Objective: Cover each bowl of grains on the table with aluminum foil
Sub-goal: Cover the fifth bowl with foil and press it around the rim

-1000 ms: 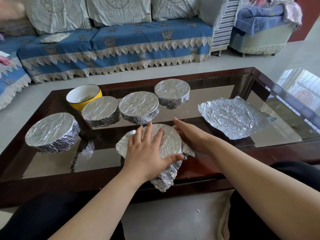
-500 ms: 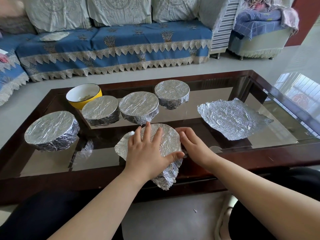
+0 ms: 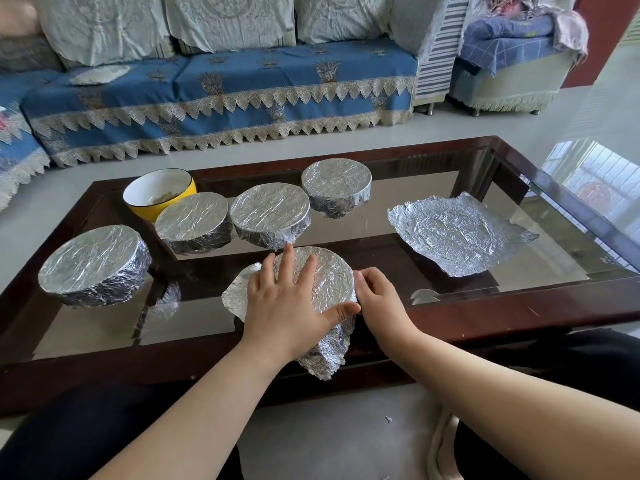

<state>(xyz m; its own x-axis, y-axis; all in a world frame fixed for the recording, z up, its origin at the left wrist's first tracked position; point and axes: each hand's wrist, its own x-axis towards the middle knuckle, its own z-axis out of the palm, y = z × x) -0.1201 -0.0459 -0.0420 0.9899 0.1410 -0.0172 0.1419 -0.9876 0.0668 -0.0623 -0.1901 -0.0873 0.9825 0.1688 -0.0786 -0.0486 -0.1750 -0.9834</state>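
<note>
Behind the glass-topped bench [image 3: 519, 188] stands a blue-draped sofa [image 3: 221, 84] on a pale floor. Four foil-covered bowls sit on the bench: one at far left [image 3: 91, 263], three in a row behind [image 3: 192, 220], [image 3: 270, 213], [image 3: 336, 187]. A yellow bowl [image 3: 159, 194] of grains stands uncovered at the back left. A spare foil sheet [image 3: 453, 233], crumpled and bearing a round imprint, lies flat at the right.

The bowl in hand [image 3: 329, 271] sits at the near edge, its foil smooth on top; one flap sticks out loose at the left and another hangs crumpled over the near side. The left hand [image 3: 287, 306] lies flat on top, fingers straight, pressing. The right hand [image 3: 381, 303] curls against the right rim, pinching foil down.

Foil is light, thin and easily torn, and it keeps a crease. Hold the top steady and fold the loose edges down along the rim, not at the centre.
</note>
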